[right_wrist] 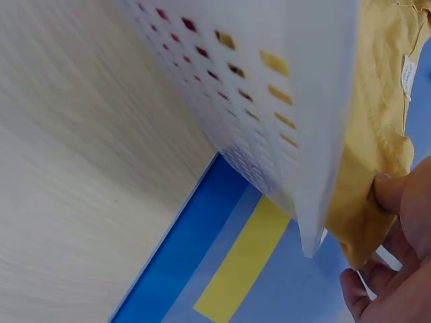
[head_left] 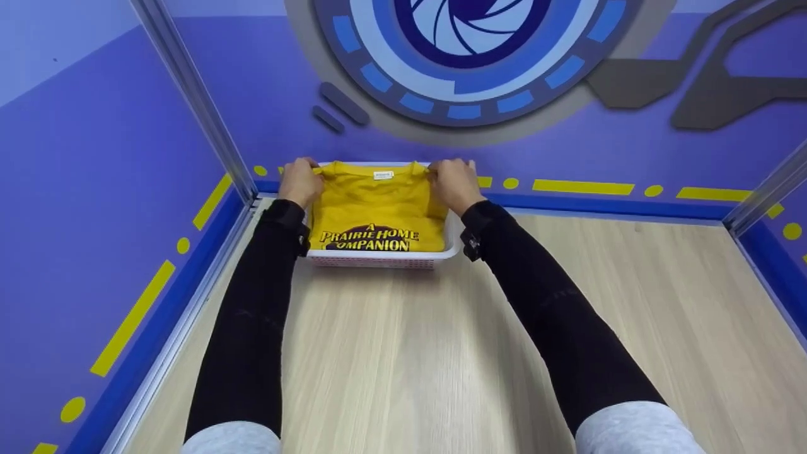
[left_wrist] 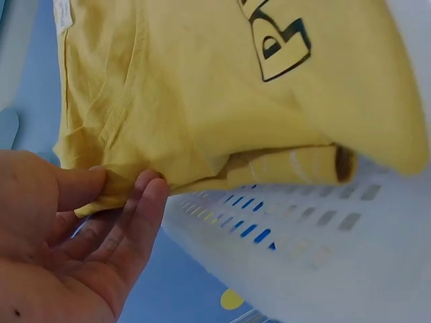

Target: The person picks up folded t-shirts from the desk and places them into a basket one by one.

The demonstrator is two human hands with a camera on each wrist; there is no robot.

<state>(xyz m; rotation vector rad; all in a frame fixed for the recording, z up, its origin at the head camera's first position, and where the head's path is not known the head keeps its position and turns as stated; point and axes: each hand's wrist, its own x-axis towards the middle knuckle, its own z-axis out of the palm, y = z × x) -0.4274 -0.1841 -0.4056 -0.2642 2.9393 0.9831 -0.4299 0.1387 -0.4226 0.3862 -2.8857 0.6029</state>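
A yellow T-shirt [head_left: 378, 202], folded, with dark printed lettering and a white neck label, lies in a white plastic basket [head_left: 384, 255] with perforated sides. My left hand [head_left: 301, 183] pinches the shirt's far left corner between thumb and fingers. At the far right corner, my right hand [head_left: 455, 184] pinches the cloth the same way. In the left wrist view, a rolled edge of the shirt [left_wrist: 289, 165] shows along the basket's holed wall [left_wrist: 323, 215]. The right wrist view has the pinched corner of the shirt [right_wrist: 370, 208] just beyond the basket rim [right_wrist: 323, 134].
The basket stands on a light wood-grain table [head_left: 403, 353], close to the blue-purple back wall [head_left: 252, 101] with its printed shapes. A metal corner post [head_left: 202, 94] rises at the left, and another post [head_left: 766, 189] stands at the right.
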